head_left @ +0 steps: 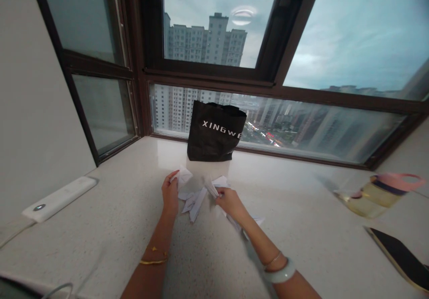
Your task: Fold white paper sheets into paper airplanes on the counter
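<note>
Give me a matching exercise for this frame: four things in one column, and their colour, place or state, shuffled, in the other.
Column one:
1. Left hand
2. Bag
3. Bottle
4. Flat device

Column two:
A. Pink on top, yellowish below
B. Standing in front of the window
C. Dark-faced, lying at the lower right of the picture
D. Holding folded white paper in its fingers

Right pairs: 1-D, 2-B, 3-A, 4-C
</note>
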`<state>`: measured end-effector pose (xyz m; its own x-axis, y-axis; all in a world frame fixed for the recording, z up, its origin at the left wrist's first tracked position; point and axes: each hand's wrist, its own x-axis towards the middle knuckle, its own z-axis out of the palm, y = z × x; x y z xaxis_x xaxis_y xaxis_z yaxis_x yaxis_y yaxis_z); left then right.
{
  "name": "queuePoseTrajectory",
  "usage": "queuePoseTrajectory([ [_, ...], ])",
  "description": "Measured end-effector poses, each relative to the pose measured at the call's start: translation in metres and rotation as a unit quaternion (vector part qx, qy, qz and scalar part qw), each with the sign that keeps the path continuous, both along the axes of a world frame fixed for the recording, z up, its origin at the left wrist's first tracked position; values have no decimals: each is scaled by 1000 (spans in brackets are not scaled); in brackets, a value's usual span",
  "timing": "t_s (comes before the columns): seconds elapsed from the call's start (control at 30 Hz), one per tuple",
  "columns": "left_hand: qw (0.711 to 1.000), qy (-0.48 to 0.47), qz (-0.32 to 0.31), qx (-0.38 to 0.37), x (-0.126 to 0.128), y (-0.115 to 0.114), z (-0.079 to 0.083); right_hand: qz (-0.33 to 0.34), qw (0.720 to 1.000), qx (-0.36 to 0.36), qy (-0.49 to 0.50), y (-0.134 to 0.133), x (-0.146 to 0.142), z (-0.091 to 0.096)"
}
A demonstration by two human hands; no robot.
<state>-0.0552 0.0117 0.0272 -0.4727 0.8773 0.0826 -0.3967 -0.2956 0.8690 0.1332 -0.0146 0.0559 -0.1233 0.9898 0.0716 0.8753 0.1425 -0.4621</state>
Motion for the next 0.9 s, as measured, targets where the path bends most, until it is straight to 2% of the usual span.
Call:
queuePoseTrajectory([
  [0.07,1000,2,-1,0,0,0,1,0,985,-23,173,1,10,8],
  [0.13,1000,-1,-3,0,0,0,2,-2,945,-71,319,0,18,11],
  [0.2,1000,-7,-5,0,0,-1,2,3,912,-116,394,0,25,8],
  [0.23,1000,-10,-6,-1,0,-1,3,3,908,-122,400,1,28,5],
  [0.3,1000,-18,-7,-2,0,-2,3,-4,927,-90,365,3,34,-3],
  [0.37,1000,-24,-8,-2,1,-3,4,-17,949,-27,313,8,40,-10],
  [0.43,999,-29,-20,0,2,-4,5,-23,956,12,292,11,44,-15],
  [0.57,996,-36,-76,-1,5,-6,8,14,953,-18,302,16,46,-22],
  [0.67,995,-35,-97,2,6,-7,9,13,973,-20,228,14,45,-24],
  [0.73,995,-36,-98,4,7,-7,8,-34,986,47,155,10,42,-22],
  [0.8,994,-36,-99,1,6,-7,7,-55,987,131,81,3,36,-18],
  [0.83,994,-34,-100,-1,6,-7,7,-36,986,161,35,-3,32,-16],
  [0.9,994,-27,-102,-7,6,-6,6,50,981,177,-53,-14,20,-12],
])
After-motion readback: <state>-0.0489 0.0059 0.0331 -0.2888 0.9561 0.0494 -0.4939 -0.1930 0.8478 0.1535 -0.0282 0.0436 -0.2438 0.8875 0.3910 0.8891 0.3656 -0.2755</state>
